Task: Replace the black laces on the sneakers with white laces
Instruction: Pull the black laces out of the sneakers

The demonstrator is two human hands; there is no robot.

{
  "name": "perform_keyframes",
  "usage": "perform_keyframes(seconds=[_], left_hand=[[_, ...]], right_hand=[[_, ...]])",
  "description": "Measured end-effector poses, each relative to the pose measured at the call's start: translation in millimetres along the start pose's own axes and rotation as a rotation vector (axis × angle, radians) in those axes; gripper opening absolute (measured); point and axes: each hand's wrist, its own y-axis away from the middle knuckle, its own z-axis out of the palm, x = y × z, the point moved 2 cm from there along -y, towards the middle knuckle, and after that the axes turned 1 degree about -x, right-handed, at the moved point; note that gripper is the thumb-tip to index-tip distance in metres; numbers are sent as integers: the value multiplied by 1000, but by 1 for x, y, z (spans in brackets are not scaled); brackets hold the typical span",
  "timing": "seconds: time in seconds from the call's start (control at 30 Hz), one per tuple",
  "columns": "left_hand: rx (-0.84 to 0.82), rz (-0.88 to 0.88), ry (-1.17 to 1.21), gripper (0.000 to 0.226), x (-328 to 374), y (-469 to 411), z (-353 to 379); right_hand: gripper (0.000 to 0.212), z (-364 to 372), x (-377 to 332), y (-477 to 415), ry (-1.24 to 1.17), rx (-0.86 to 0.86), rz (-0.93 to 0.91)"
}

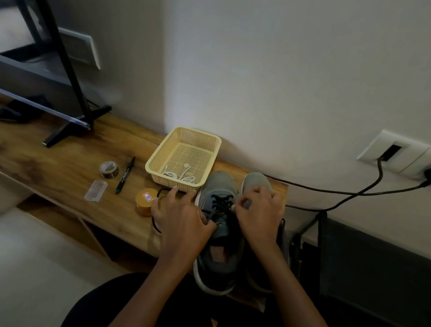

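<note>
Two grey sneakers stand side by side on the wooden shelf (61, 160), toes toward the wall. The left sneaker (219, 187) still carries a black lace (220, 203) in its eyelets. My left hand (178, 217) pinches that lace near the tongue on the shoe's left side. My right hand (259, 214) covers most of the right sneaker (256, 181) and pinches the lace at the left shoe's right eyelets. A loose loop of black lace (162, 191) trails off to the left. White laces (179, 176) lie coiled in the cream basket (185, 137).
Left of the shoes are a round tan tin (144, 201), a black marker (125, 175), a tape roll (109, 169) and a clear plastic case (96, 191). A TV stand foot (74, 127) rests further left. Black cables (350, 193) run from the wall socket (407, 159) on the right.
</note>
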Motion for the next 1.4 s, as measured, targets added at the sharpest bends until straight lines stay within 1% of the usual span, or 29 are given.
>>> perform_keyframes(seconds=[0.07,0.1,0.17,0.2,0.3,0.33,0.43,0.5,0.6,0.63,0.73,0.83,0.97,1.03,1.07,1.13,1.23,1.27,1.33,1.4], left_hand=[[-3,-8,0,23,0,0,0],[-8,-9,-6,23,0,0,0],[-8,-7,-7,21,0,0,0],[-8,-8,0,21,0,-1,0],[-20,-17,17,20,-1,-1,-1],[-30,-17,13,20,-1,-1,-1],[-51,-22,-6,20,-1,-2,0],[-36,-25,9,19,-2,-2,1],[-12,-27,43,32,-1,0,-1],[-11,-26,40,32,0,1,-2],[-25,-17,-11,20,2,2,-3],[-28,-27,-27,19,3,1,-2],[-24,-30,5,18,4,1,-3],[-25,-14,5,18,4,1,-3],[-27,-7,-5,19,4,2,-3],[-22,2,-16,20,3,2,-2],[-21,10,-19,21,0,1,-1],[-24,15,-26,22,0,1,0],[-26,19,-30,23,-1,0,1],[-19,22,-32,21,-1,0,1]], right_hand=[[6,-9,9,-7,-75,66,138],[7,-12,12,-9,-97,70,178],[6,-12,13,-10,-115,22,173],[5,-12,10,-10,-116,-10,129],[26,-8,-1,-5,-76,-74,-95],[28,-7,-5,-3,-55,-89,-164],[17,7,-12,10,126,-165,-354],[12,15,-15,14,242,-205,-395],[16,17,-15,12,254,-151,-408],[14,15,-14,11,238,-137,-398],[11,8,-9,7,150,-110,-319],[10,-1,-6,3,104,-21,-241],[4,-21,11,-10,22,129,-9],[5,-25,17,-13,35,129,69],[5,-24,16,-12,38,119,69],[7,-19,11,-10,57,121,-7],[32,-11,0,-6,114,80,-162],[33,-8,-4,-3,124,54,-232],[22,-2,-8,3,173,-16,-362],[12,7,-10,9,237,-115,-418]])
